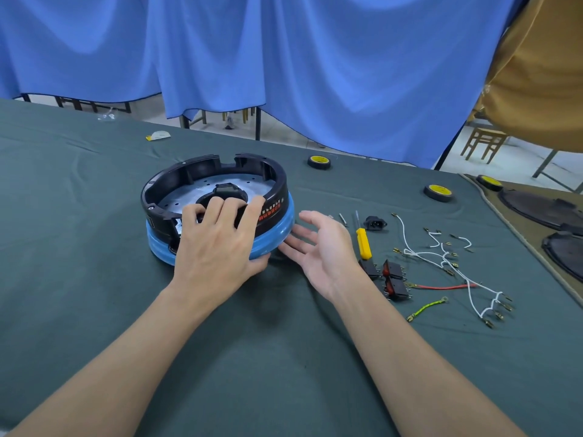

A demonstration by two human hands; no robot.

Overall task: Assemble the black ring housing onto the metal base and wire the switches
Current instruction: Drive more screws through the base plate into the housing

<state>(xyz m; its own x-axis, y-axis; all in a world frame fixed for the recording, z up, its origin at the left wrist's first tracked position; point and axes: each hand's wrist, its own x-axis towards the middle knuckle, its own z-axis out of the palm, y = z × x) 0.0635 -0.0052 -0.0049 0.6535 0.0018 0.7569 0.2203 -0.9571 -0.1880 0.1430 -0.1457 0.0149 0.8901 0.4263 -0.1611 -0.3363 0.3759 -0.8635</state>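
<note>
Housing [202,168] sits on the base [284,223], mid-surface [284,357]. Left hand [214,247]: fingers [228,209] curled over the near rim, grasping it. Right hand [321,247]: released, fingers straight, just beside the base. Seating looks done; fastening not discernible. Switches [392,275] and wires [441,257] lie loose to the right, so wiring is not begun.

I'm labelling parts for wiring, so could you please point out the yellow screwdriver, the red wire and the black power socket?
yellow screwdriver [363,244]: head view, on its yellow handle.
red wire [441,287]: head view, middle of its length.
black power socket [374,223]: head view, on its body.
</note>
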